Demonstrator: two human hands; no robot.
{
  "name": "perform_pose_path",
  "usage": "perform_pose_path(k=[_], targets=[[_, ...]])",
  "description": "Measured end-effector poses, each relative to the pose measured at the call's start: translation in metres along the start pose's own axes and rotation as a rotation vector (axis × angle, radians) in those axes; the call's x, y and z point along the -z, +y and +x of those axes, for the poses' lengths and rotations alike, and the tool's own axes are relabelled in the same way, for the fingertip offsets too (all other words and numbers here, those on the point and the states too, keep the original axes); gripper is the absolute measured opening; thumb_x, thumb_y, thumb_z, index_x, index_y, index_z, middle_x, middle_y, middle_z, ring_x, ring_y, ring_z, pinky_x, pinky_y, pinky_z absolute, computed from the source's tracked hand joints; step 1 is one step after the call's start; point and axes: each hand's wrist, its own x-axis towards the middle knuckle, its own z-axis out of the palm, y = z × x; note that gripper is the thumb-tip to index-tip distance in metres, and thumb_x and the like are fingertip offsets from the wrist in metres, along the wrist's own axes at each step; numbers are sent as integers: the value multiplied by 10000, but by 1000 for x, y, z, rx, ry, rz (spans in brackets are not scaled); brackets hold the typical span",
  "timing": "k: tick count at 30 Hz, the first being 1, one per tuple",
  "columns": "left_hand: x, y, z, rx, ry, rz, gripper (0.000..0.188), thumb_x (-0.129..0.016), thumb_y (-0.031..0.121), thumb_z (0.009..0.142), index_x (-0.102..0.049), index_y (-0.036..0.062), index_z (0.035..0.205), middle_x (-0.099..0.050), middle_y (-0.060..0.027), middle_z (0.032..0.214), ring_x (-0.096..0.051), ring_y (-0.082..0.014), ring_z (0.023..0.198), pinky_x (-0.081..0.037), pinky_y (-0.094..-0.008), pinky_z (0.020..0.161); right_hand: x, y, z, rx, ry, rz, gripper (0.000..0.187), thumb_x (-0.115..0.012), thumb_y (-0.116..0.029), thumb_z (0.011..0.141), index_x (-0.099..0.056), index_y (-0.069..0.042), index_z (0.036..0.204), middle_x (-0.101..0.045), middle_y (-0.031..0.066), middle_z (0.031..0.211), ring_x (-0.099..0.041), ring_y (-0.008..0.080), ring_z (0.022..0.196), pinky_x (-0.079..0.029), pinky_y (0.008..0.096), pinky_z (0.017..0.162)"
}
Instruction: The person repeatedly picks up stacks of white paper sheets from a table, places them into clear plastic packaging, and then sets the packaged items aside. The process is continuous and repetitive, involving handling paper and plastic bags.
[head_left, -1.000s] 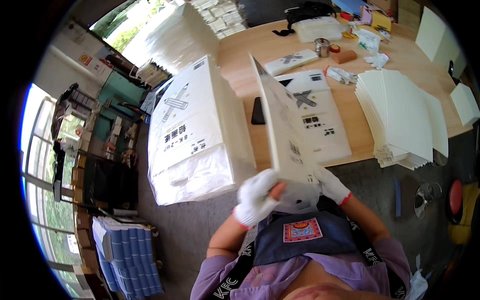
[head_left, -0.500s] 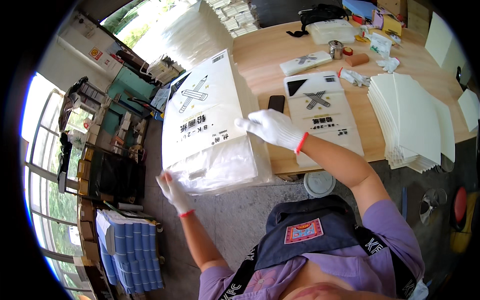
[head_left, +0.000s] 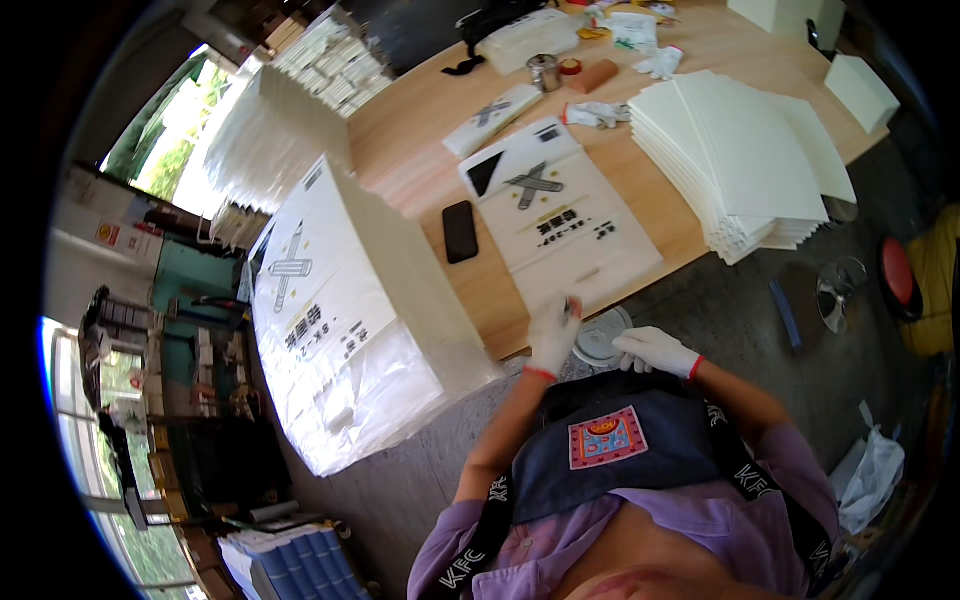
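Observation:
My left hand (head_left: 553, 335), in a white glove with bare fingertips, is at the table's front edge, by the near end of a flat printed plastic bag (head_left: 565, 215). Its fingers are bent together, and anything between them is too small to make out. Just right of it, my gloved right hand (head_left: 655, 352) hovers in front of my apron (head_left: 600, 490), fingers loosely bent and slightly apart, with nothing visible in them. Left of both hands stands a tall stack of printed plastic packs of paper (head_left: 335, 320), apart from them.
A black phone (head_left: 460, 232) lies between stack and bag. Fanned white paper (head_left: 720, 160) sits at the table's right. Behind are spare gloves (head_left: 597, 114), a metal pot (head_left: 544, 72) and another wrapped stack (head_left: 275, 140). A round white lid (head_left: 602, 335) shows below the table edge.
Both hands have left the printed stack and moved right, coming together before my apron. The view has swung right, so the stack and table things appear further left.

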Motion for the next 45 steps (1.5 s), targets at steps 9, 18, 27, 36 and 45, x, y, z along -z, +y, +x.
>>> perform_pose_path(k=[9, 18, 27, 36, 45], targets=[[-30, -6, 103, -13, -348, 297, 148, -634, 292, 767, -671, 151, 791, -652, -93, 903, -612, -293, 902, -476, -436, 754, 1, 23, -23, 28, 224, 193, 305, -497, -321, 944, -615, -49, 872, -609, 24, 740, -537, 80, 580, -426, 222, 513], [-9, -5, 104, 69, -183, -31, 160, -566, 200, 874, -646, 65, 902, -668, -69, 777, -630, -191, 748, -469, -321, 703, 22, -6, 27, 183, 189, 200, 353, -510, -379, 920, -631, -48, 915, -618, 36, 713, -594, 127, 560, -473, 240, 499], [5, -9, 127, -81, 67, -736, 128, -557, 163, 922, -565, 52, 985, -609, -35, 830, -576, -150, 680, -468, -297, 670, 40, -51, 118, 349, 467, 82, 524, -475, -529, 905, -632, -47, 1040, -654, 115, 918, -618, 160, 786, -493, 346, 650], [27, 51, 125, -165, -26, -839, 116, -603, 84, 891, -574, 132, 993, -552, 34, 711, -523, -57, 563, -355, -209, 457, 71, -62, 25, 133, 485, -176, 517, -505, -481, 908, -650, 6, 816, -654, 194, 768, -648, 249, 729, -488, 367, 699], [22, 183, 1, -807, -198, -261, 270, -642, 21, 665, -644, 146, 905, -596, -101, 695, -617, -304, 659, -497, -356, 597, 43, -69, 98, 469, 640, -628, 296, -530, -314, 904, -644, -53, 984, -657, 171, 960, -638, 285, 903, -491, 365, 789]])
